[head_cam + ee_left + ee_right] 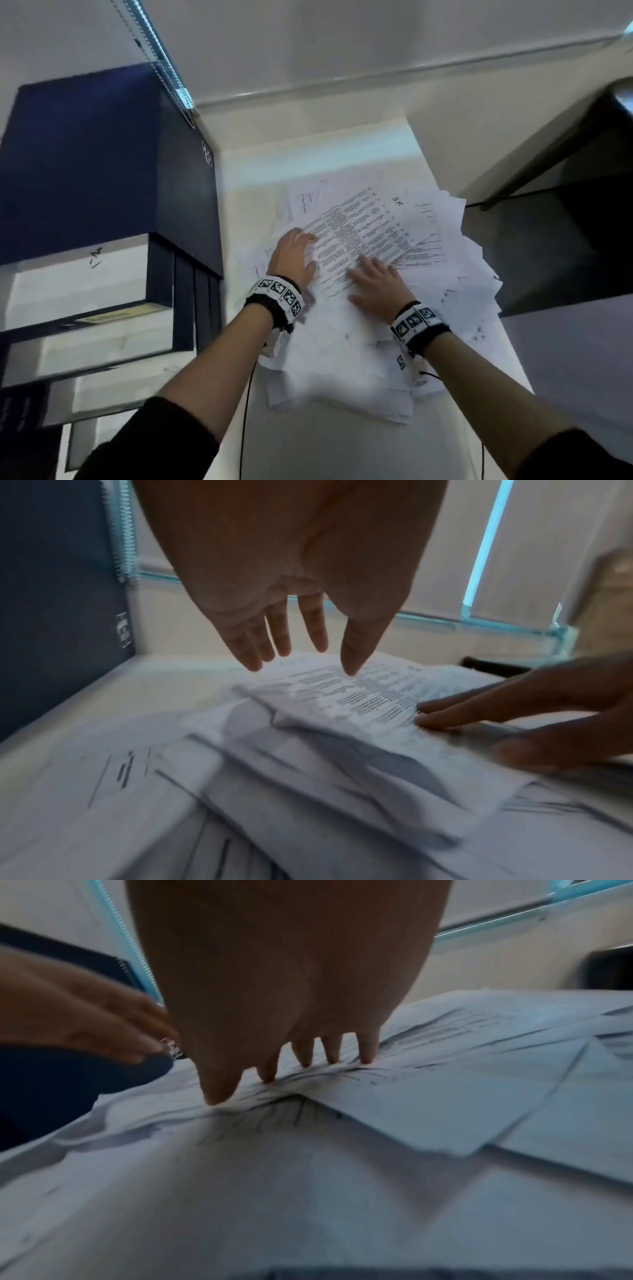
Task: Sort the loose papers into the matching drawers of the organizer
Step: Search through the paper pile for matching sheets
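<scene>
A messy heap of loose printed papers [394,274] covers the white table. On top lies a densely printed sheet [359,233] marked "HR". My left hand [294,257] hovers flat at that sheet's left edge, fingers straight [284,639] and just above the paper [342,696]. My right hand [373,281] presses its spread fingertips [304,1056] down on the papers [445,1102]. The dark blue drawer organizer [102,192] stands at the left, with drawers [85,284] pulled out and white sheets inside.
The pile reaches over the table's right edge [479,260]. Beyond it are a dark floor and a black table leg [548,164]. A wall [308,51] runs behind. Bare table [260,192] shows between organizer and pile.
</scene>
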The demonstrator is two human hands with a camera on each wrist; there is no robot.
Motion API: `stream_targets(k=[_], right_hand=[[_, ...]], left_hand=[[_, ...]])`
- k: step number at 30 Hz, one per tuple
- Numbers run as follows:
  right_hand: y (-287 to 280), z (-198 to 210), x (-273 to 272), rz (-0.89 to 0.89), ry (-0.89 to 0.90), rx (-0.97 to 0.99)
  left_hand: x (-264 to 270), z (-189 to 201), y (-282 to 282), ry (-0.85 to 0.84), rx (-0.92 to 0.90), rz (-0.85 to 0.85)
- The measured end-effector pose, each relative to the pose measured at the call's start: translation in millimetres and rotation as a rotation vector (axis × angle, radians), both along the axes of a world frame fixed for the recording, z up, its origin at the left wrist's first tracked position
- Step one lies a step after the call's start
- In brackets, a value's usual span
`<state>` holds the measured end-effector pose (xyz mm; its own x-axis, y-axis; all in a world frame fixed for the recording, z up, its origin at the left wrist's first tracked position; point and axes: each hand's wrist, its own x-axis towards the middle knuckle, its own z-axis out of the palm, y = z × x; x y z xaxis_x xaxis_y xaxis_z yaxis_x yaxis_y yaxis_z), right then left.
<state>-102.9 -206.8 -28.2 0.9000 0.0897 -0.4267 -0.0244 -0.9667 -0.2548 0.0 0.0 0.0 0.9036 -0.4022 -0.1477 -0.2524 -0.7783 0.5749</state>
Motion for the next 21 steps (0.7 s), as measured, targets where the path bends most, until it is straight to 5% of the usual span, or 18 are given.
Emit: stream_targets(k=[5, 10, 16, 19, 21], right_hand=[[-0.9, 12.4, -32.6, 0.166, -0.006, 0.230], [-24.5, 7.3, -27.5, -0.556, -0.369, 0.403], [15.6, 2.9, -24.6, -0.758, -0.155, 0.380], [28.4, 0.7, -43.4, -0.844, -0.109, 0.573], [29.8, 1.2, -57.1, -0.716, 0.007, 0.580]], left_hand=[[-1.5, -28.4, -5.9, 0.031, 0.188, 0.029], [-34.6, -39.6, 7.1, 0.143, 0.177, 0.194], [-80.0, -24.1, 14.1, 0.207, 0.179, 0.278], [-95.4, -15.8, 23.9, 0.203, -0.013, 0.411], [-96.1, -1.8, 29.8, 0.230, -0.210, 0.534]])
